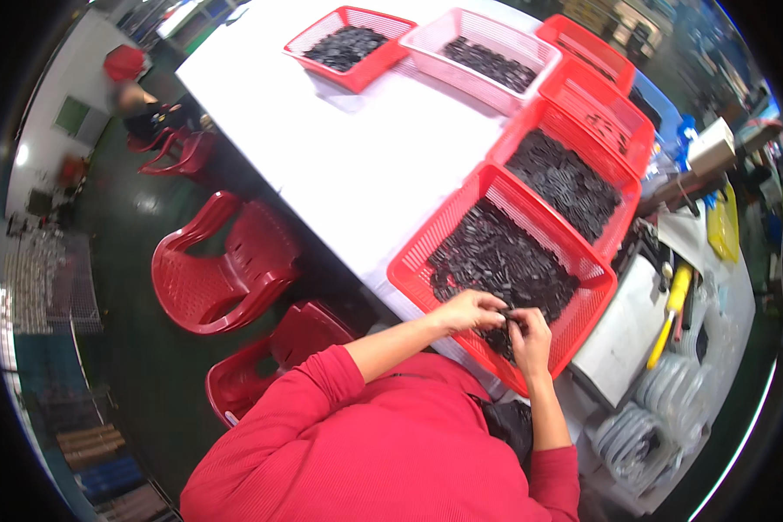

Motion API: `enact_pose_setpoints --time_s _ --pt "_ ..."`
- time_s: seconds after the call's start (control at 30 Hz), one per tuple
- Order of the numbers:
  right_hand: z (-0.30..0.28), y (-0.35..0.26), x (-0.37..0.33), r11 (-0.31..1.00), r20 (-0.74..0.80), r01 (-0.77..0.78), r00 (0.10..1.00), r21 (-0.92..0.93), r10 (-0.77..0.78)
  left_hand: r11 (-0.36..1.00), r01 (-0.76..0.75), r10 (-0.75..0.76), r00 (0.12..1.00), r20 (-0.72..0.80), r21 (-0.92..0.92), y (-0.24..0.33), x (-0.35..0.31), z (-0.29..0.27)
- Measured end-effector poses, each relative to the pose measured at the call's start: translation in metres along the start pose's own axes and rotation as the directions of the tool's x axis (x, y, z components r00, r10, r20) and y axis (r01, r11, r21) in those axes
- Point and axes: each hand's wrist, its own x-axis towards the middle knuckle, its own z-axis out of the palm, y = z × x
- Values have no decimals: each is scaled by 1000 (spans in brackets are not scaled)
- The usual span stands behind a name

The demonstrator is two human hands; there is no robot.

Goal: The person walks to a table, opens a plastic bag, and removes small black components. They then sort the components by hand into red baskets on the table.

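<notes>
Both my hands meet above the near red plastic basket (pixel 419 267), which is filled with small black parts (pixel 496 252). My left hand (pixel 471 311) comes in from the left with its fingertips pinched together. Close against it, my right hand (pixel 531 337) pinches too, thumb and forefinger touching the same spot. A small dark piece (pixel 508 315) shows between the fingertips of both hands. Its exact shape is too small to make out, but it resembles the black parts below.
A second red basket (pixel 632 187) of black parts adjoins, with more red baskets (pixel 613 103) behind. A pink basket (pixel 413 42) and a red basket (pixel 357 80) stand farther back on the white table (pixel 322 148). Rightward lie a yellow-handled tool (pixel 680 287) and plastic-wrapped coils (pixel 635 444). Red chairs (pixel 204 278) stand left.
</notes>
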Motion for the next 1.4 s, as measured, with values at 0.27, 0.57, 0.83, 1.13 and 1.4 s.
enact_pose_setpoints --time_s 0.27,0.57,0.83,1.13,1.4 --pt "13 -6 -18 967 68 -228 969 -115 237 986 8 -22 996 -85 -167 13 -3 -32" --pt "43 -22 -3 898 75 -414 901 -147 427 993 83 -70 986 153 -85 69 -5 -60" --pt "71 -42 18 846 176 -455 842 -278 510 991 102 -87 982 167 -84 134 -6 -107" --pt "73 -43 35 873 96 -398 893 -282 439 909 130 -51 978 203 -396 156 8 -136" --pt "50 -21 17 906 163 -309 917 -289 365 865 -41 117 986 122 -499 129 -2 -118"
